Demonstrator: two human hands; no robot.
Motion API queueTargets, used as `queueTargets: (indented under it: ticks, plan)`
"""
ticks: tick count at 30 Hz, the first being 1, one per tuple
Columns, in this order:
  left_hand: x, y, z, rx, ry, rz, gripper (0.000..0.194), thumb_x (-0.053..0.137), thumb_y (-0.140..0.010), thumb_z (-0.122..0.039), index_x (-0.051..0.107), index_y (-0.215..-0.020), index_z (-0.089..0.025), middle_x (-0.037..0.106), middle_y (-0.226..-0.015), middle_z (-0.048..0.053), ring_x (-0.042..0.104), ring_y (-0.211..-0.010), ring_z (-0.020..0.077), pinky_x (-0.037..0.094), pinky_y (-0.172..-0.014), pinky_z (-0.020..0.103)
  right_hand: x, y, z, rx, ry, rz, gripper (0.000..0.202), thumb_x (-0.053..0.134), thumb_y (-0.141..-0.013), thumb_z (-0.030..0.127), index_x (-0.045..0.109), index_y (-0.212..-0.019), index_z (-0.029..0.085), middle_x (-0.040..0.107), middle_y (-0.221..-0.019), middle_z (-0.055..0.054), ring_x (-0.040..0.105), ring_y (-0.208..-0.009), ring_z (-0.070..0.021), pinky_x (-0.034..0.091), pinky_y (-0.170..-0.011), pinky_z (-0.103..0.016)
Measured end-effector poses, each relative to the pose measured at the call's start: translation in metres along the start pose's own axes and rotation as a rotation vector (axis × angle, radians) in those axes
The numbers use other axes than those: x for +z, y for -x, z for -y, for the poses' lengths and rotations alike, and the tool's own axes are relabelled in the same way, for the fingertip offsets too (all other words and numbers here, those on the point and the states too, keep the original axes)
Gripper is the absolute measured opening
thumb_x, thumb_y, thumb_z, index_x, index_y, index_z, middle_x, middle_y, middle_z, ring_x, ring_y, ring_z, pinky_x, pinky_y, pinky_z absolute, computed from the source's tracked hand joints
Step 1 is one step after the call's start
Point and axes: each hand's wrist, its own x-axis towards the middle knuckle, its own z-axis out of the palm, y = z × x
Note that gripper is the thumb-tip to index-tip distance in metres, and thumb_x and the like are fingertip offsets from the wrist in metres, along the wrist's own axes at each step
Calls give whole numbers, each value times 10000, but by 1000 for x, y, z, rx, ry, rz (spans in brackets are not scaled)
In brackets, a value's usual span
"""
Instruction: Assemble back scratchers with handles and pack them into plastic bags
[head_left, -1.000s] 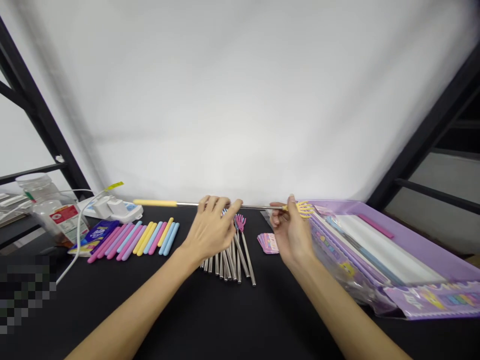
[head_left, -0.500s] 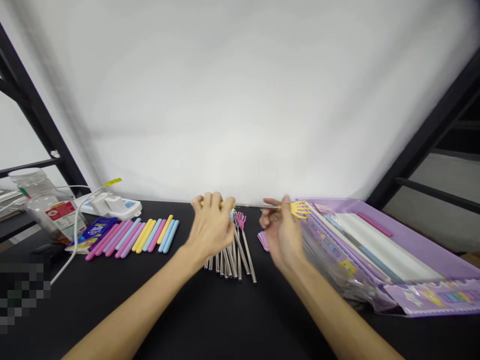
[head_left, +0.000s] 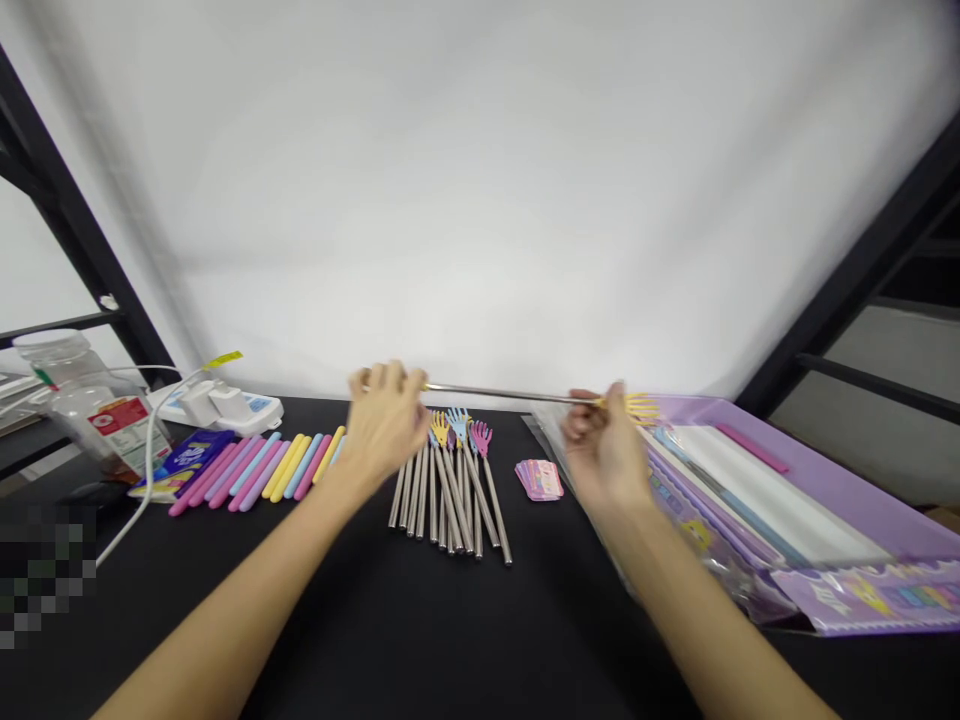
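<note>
Between my hands a back scratcher [head_left: 510, 393] stretches nearly level, a thin metal rod with a yellow claw head. My left hand [head_left: 386, 420] is closed around its handle end, where a bit of yellow shows. My right hand [head_left: 611, 445] grips the other end just below the yellow claw, fingers wrapped in. Below and between them lies a group of metal back scratcher rods [head_left: 450, 500] with yellow, blue and pink claw heads. Left of these, coloured handle sleeves [head_left: 255, 470] in pink, purple, blue and yellow lie in a row, partly behind my left hand.
Small pink cards [head_left: 540, 480] lie fanned on the black table [head_left: 420, 630]. A purple box [head_left: 840, 490] and clear plastic bags sit at the right. At the left stand a clear jar [head_left: 105, 410], a white power strip [head_left: 259, 412] with cables, and a blue packet [head_left: 199, 455].
My hands have moved apart, left hand leftward and right hand rightward. More of the metal rod shows between them, and the claw heads and cards below are uncovered.
</note>
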Motion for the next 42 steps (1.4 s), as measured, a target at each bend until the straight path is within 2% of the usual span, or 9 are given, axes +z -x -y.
queueTargets:
  ticks: [3,7,11,18,22,29,34,38,42]
  plan:
    - [-1,-3,16,-129,-49,-110,247,524,-831,-275,571,-1050,-169,524,-989,130,456,-1005,329,286,-993,545,-8,-12,9,-45,-5,-41,434,622,-838,559,570,-678,160,510,-577,45,400,-438,-39,344,-395,-167]
    - [-8,6,-23,22,71,-113,375,522,-842,-302,536,-1200,-190,533,-1066,120,443,-1086,314,186,-1085,563,-1,3,-7,75,-20,13,464,613,-828,588,600,-680,148,496,-549,40,426,-454,-47,368,-412,-161]
    - [-8,12,-45,125,109,-4,447,488,-865,-244,491,-1311,-272,542,-991,83,487,-917,260,314,-935,498,3,8,-7,81,-26,-9,423,614,-867,507,597,-671,133,552,-611,15,417,-451,-38,348,-403,-160]
    - [-1,-5,15,-62,-86,-75,387,475,-869,-302,524,-1234,-181,513,-943,112,457,-917,303,332,-827,432,-16,-25,30,-29,-52,-137,451,448,-977,441,555,-662,138,456,-563,47,344,-413,-33,295,-371,-157]
    - [2,-5,25,-45,-80,-69,341,479,-861,-316,537,-1170,-183,510,-938,109,461,-927,308,323,-831,433,-23,-32,38,-49,-24,-161,428,463,-968,454,552,-681,149,427,-555,61,324,-397,-30,289,-361,-151]
    - [7,1,48,-193,-117,-88,350,509,-841,-368,543,-1111,-149,514,-933,112,461,-942,319,329,-855,426,-41,-43,62,-137,-33,-272,500,329,-1015,431,519,-643,155,340,-497,79,291,-364,-28,254,-344,-152]
    - [1,0,14,-129,-62,-95,314,505,-834,-330,559,-1090,-156,521,-929,115,450,-934,314,324,-826,435,-23,-25,38,-127,-53,-189,460,411,-990,436,519,-638,160,436,-549,57,355,-398,-29,284,-368,-157]
    - [-7,5,-35,28,92,-24,384,516,-812,-284,531,-1177,-165,514,-965,109,445,-922,292,325,-823,442,0,7,-2,-18,-5,102,402,615,-858,522,621,-693,155,530,-577,21,467,-469,-58,351,-414,-175]
    - [-9,11,-46,128,170,3,403,500,-814,-196,514,-1216,-161,516,-990,104,450,-932,268,335,-842,417,1,12,-11,11,11,174,381,698,-795,505,676,-696,138,572,-578,-5,498,-503,-73,368,-430,-178]
